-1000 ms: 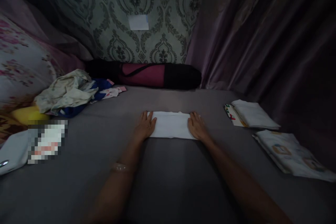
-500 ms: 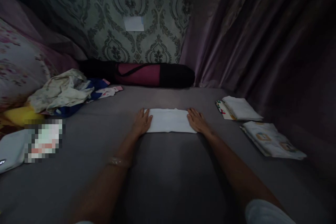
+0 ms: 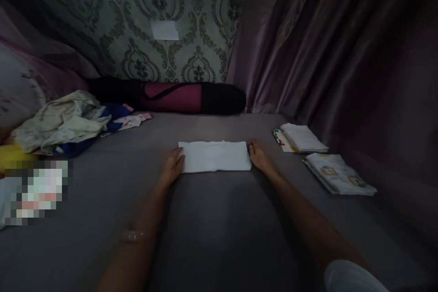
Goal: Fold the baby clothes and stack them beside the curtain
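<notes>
Flanking one smooth, oblong cloth [image 3: 215,157] with left hand [image 3: 171,168] and right hand [image 3: 261,159] — loosely curved; cannot tell if gripping. Can count two folded bundles [image 3: 338,174] rightward.

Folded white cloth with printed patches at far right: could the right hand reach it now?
Probably yes: only flat grey fabric shows between the right hand and the folded white printed cloth.

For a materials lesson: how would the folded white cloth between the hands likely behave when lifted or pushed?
The folded white cloth would probably sag: its edges look soft and uneven. It is likely light, being a thin, flat bundle. Lying flat, it seems unlikely to roll or tip.
</notes>
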`<action>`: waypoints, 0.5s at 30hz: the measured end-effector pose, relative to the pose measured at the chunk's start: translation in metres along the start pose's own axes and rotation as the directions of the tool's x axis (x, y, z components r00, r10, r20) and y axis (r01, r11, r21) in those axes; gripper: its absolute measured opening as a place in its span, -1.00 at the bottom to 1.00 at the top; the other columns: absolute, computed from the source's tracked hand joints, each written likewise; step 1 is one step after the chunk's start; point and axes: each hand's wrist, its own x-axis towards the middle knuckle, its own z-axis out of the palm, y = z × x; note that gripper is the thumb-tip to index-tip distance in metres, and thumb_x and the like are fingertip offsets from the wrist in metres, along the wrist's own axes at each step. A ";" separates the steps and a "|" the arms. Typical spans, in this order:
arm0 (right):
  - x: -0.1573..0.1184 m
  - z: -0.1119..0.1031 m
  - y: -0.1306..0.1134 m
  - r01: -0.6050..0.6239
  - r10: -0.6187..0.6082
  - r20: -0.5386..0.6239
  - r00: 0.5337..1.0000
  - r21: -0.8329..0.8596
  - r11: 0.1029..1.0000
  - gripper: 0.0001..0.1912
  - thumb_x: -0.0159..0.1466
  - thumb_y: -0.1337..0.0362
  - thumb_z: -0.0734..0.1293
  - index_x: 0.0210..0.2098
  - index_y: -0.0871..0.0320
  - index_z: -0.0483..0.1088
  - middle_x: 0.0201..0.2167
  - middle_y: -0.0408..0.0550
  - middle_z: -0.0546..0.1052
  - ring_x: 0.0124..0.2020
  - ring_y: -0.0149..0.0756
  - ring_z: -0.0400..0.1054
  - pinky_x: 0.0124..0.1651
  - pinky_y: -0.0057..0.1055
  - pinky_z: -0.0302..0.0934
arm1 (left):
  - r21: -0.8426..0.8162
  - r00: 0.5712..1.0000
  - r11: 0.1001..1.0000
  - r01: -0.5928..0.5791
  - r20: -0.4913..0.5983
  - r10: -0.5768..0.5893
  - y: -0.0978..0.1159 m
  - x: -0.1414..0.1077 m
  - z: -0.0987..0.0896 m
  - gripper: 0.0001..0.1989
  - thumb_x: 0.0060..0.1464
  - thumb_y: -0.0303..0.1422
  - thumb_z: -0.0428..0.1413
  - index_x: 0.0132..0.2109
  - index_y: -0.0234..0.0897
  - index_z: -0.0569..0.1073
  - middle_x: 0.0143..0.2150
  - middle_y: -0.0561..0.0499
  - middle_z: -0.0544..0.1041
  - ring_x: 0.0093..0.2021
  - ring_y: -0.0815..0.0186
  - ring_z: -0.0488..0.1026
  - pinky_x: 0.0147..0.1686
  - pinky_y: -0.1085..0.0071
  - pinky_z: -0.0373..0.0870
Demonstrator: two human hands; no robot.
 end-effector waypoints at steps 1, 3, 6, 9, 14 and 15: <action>-0.002 0.000 -0.012 0.031 -0.031 -0.012 0.999 -0.001 1.000 -0.39 0.36 0.19 -0.09 0.25 0.43 0.14 0.29 0.24 0.18 0.32 -0.16 0.01 0.33 -0.24 -0.13 | -0.001 1.000 1.000 -0.013 0.012 0.013 0.002 -0.001 -0.002 -0.59 0.16 -0.24 -0.06 0.09 -0.32 0.39 0.09 -0.19 0.44 0.14 0.12 0.35 0.16 0.12 0.26; -0.006 -0.001 -0.035 0.118 -0.118 0.013 0.993 0.003 0.993 -0.38 0.37 0.14 -0.09 0.26 0.38 0.14 0.30 0.19 0.16 0.33 -0.13 -0.02 0.33 -0.21 -0.15 | 0.000 0.999 1.000 -0.028 0.024 0.028 0.007 -0.002 -0.005 -0.59 0.17 -0.24 -0.06 0.10 -0.32 0.39 0.09 -0.18 0.45 0.13 0.13 0.36 0.16 0.13 0.27; -0.010 -0.002 -0.061 0.189 -0.189 0.045 0.981 0.004 0.982 -0.36 0.39 0.08 -0.12 0.30 0.34 0.08 0.34 0.13 0.10 0.36 -0.12 -0.10 0.35 -0.15 -0.24 | 0.020 0.999 1.000 -0.018 0.028 0.018 0.012 -0.004 -0.007 -0.59 0.18 -0.23 -0.06 0.09 -0.31 0.40 0.07 -0.18 0.45 0.11 0.13 0.37 0.16 0.14 0.27; -0.012 0.001 -0.069 0.198 -0.195 0.105 0.975 -0.014 0.980 -0.34 0.39 0.07 -0.14 0.32 0.35 0.02 0.35 0.15 0.06 0.38 -0.12 -0.17 0.35 -0.10 -0.29 | 0.047 0.999 0.999 -0.026 0.021 0.025 0.014 -0.004 -0.007 -0.60 0.19 -0.22 -0.07 0.08 -0.29 0.41 0.06 -0.17 0.45 0.10 0.13 0.37 0.14 0.15 0.28; -0.012 0.010 -0.063 0.186 -0.174 0.232 0.957 -0.031 0.982 -0.32 0.39 0.06 -0.14 0.33 0.38 -0.01 0.37 0.13 0.00 0.39 -0.11 -0.23 0.36 -0.09 -0.29 | 0.100 0.997 0.992 -0.074 0.014 0.073 0.011 -0.003 -0.007 -0.60 0.18 -0.22 -0.07 0.05 -0.33 0.43 0.02 -0.20 0.47 0.06 0.12 0.39 0.11 0.14 0.31; -0.012 0.011 -0.063 0.184 -0.171 0.237 0.956 -0.032 0.982 -0.32 0.39 0.06 -0.14 0.33 0.37 -0.01 0.37 0.12 -0.01 0.39 -0.12 -0.24 0.36 -0.09 -0.30 | 0.109 0.997 0.991 -0.072 0.021 0.070 0.011 -0.003 -0.007 -0.59 0.18 -0.22 -0.07 0.05 -0.35 0.43 0.03 -0.21 0.46 0.06 0.11 0.39 0.11 0.14 0.31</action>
